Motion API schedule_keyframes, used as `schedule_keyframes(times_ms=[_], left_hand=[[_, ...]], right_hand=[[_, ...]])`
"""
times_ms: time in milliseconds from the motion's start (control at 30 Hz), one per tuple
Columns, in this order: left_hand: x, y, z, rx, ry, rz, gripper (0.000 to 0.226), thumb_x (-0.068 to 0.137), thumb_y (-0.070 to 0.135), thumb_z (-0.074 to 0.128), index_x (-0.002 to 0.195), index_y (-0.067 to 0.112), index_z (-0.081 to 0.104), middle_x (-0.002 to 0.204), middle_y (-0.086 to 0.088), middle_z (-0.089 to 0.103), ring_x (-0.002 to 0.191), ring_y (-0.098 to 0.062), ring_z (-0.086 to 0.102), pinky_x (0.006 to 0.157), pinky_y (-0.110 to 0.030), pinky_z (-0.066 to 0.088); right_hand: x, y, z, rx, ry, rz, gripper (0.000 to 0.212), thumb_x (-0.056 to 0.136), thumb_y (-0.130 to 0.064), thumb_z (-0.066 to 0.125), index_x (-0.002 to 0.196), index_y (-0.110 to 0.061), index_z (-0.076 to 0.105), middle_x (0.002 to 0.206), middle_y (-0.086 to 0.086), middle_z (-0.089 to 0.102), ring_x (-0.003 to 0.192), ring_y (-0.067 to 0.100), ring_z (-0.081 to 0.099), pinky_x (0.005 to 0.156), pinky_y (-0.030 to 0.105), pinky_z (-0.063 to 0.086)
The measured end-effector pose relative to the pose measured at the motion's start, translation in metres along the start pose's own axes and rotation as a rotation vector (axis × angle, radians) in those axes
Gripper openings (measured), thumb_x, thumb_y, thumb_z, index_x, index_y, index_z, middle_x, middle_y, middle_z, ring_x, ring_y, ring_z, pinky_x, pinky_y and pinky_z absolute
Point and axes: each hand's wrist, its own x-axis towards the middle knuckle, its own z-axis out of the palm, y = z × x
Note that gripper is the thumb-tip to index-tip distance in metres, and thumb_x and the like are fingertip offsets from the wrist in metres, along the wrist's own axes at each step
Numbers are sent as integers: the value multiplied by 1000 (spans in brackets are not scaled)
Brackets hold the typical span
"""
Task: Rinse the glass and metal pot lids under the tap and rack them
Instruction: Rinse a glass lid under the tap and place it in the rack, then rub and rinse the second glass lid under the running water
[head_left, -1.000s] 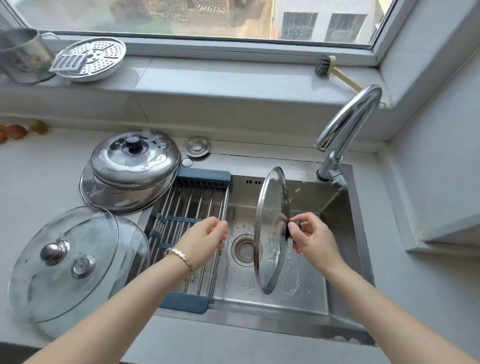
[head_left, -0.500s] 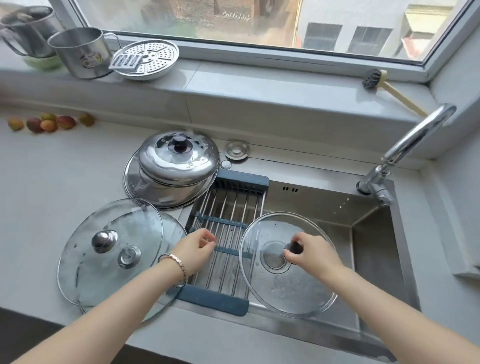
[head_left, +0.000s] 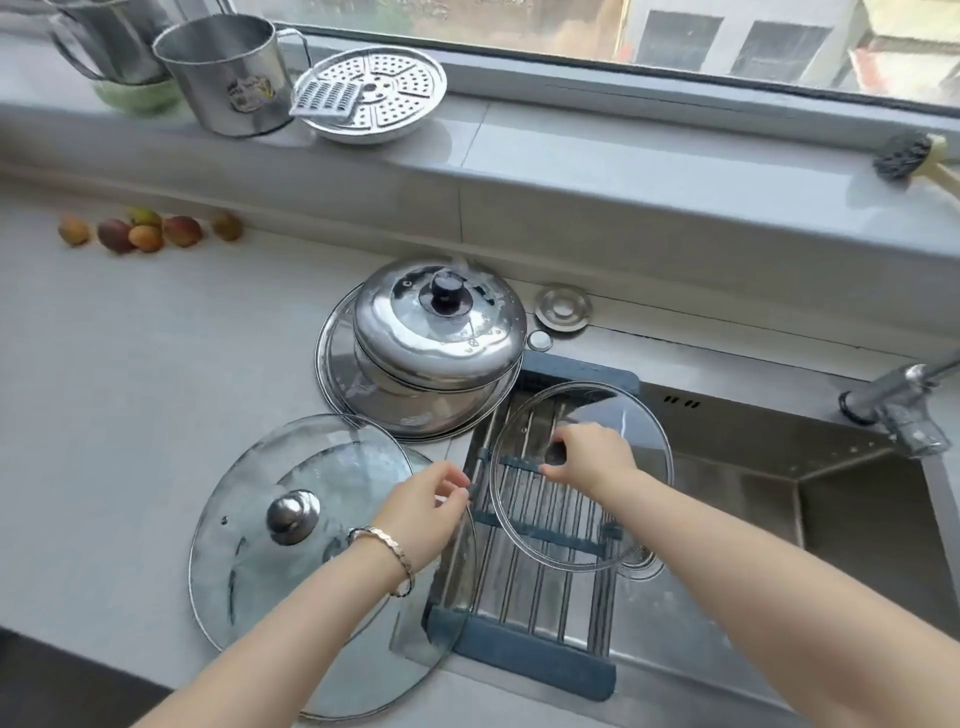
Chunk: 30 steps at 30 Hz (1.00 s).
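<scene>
A: Looking down on a pale grey countertop (head_left: 130, 389), with a steel sink (head_left: 857, 519) sunk in at the right and a window sill (head_left: 623, 156) running behind.

B: Finding the task's lids where?

A: Gripping a small glass lid (head_left: 561, 525) by its dark knob with the right hand (head_left: 589, 457), fingers curling over the knob and hiding most of it. Holding it tilted over the roll-up drying rack (head_left: 540, 660) spanning the sink's left part. Not managing to tell whether it is touching the bars or hanging just above.

B: And doing what with the left hand (head_left: 421, 512)?

A: Hovering it beside the rack's left edge, fingers loosely curled, grasping nothing visible. Wearing a bracelet (head_left: 387, 551) at that wrist. Covering part of two stacked large glass lids (head_left: 311, 467) on the counter, showing only the upper one's steel knob and hiding the lower one's middle under the forearm.

B: Spotting the metal ones?

A: Seeing a domed metal lid (head_left: 436, 332) with a black knob by the rack's far left corner, lying on a wider metal lid (head_left: 335, 374) peeking out only as a rim.

B: Losing anything at the edges?

A: Cutting off the tap (head_left: 904, 405) at the right border, spout out of view, and likewise the dish brush (head_left: 904, 156) handle on the sill. Blurring the small fruit (head_left: 145, 231) at the far left too much for naming.
</scene>
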Motion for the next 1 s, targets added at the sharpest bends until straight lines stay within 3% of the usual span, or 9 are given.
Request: schedule_keyframes(times_ms=[167, 367, 467, 533, 600, 700, 833, 1000], left_hand=[[10, -10, -4, -29, 15, -2, 10, 93, 21, 46, 95, 25, 55, 87, 13, 57, 83, -7, 60, 62, -11, 43], [11, -15, 0, -25, -17, -17, 11, 93, 21, 44, 94, 25, 55, 94, 8, 60, 90, -12, 62, 74, -22, 48], [5, -15, -1, 48, -28, 2, 15, 94, 22, 42, 100, 22, 56, 100, 6, 60, 93, -11, 58, 81, -24, 48], [2, -19, -8, 245, -9, 23, 22, 95, 25, 40, 111, 20, 54, 114, 4, 58, 105, -14, 55, 90, -27, 45], [2, -27, -22, 667, 67, 37, 29, 94, 27, 37, 120, 20, 47, 125, 3, 52, 116, -19, 49, 95, -31, 38], [4, -40, -52, 1031, 102, -172, 40, 89, 25, 43, 128, 21, 38, 131, -2, 45, 122, -23, 43, 95, -36, 35], [6, -65, -70, 920, -11, -445, 53, 88, 37, 47, 136, 22, 32, 135, -7, 40, 122, -29, 45, 92, -39, 43], [4, -87, -66, 778, 85, -384, 36, 90, 27, 41, 123, 14, 42, 128, -18, 39, 106, -38, 52, 85, -38, 45]], right_hand=[[10, 11, 11, 172, -8, 98, 38, 85, -42, 59, 112, -16, 61, 109, 6, 63, 97, 23, 59, 75, 30, 47], [2, 11, 19, 247, -2, 132, 50, 85, -39, 62, 126, -10, 52, 120, 10, 58, 108, 25, 55, 90, 33, 46], [-2, 11, 14, 228, -118, 137, 63, 82, -33, 67, 135, -10, 41, 132, 13, 51, 118, 27, 51, 98, 34, 43], [-6, 6, 4, 138, -184, 114, 63, 84, -31, 65, 137, -11, 37, 133, 13, 46, 118, 28, 51, 97, 35, 44], [-13, -2, -7, 55, -178, 56, 49, 88, -30, 58, 131, -13, 43, 129, 11, 47, 111, 27, 53, 88, 32, 46], [-29, -16, -22, 86, -114, -37, 37, 92, -31, 51, 126, -17, 50, 126, 6, 50, 106, 21, 55, 77, 26, 43], [-57, -28, -27, 176, -149, -112, 32, 92, -32, 50, 121, -17, 55, 118, 5, 59, 102, 18, 57, 87, 30, 49], [-87, -22, -11, 267, -221, -100, 29, 92, -30, 49, 117, -18, 58, 112, 1, 64, 98, 16, 60, 88, 30, 50]])
